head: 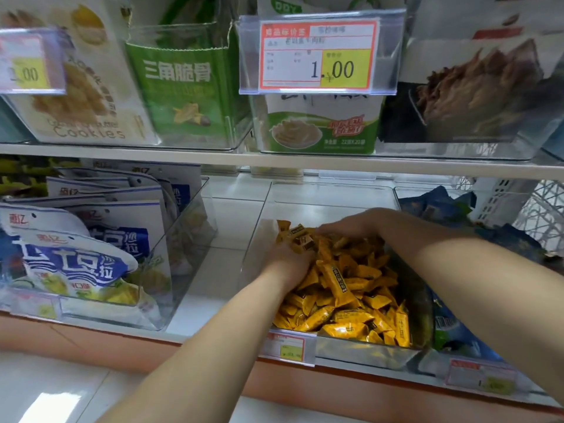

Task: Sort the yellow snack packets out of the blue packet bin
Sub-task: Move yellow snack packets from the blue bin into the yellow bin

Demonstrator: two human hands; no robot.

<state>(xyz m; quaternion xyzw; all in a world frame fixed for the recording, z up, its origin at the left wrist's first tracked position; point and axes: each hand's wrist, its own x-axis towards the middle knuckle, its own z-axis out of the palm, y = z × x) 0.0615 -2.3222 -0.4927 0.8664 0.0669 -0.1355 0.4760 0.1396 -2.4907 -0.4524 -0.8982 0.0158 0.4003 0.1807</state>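
A clear bin (pixel 360 351) on the lower shelf is filled with yellow snack packets (pixel 345 294). My left hand (pixel 290 259) rests on the pile's left side and is shut on a bunch of yellow packets (pixel 297 236) that stick up above its fingers. My right hand (pixel 351 222) reaches across the back of the same pile, palm down, fingers pressed onto the packets; whether it grips any is hidden. To the right, a bin of blue packets (pixel 439 209) lies partly behind my right forearm.
A clear bin of blue-and-white bags (pixel 82 257) stands at the left, with bare white shelf (pixel 225 233) between it and the yellow bin. The shelf above (pixel 274 161) overhangs closely, carrying boxed snacks and a price tag (pixel 319 54). A white basket (pixel 500 196) sits far right.
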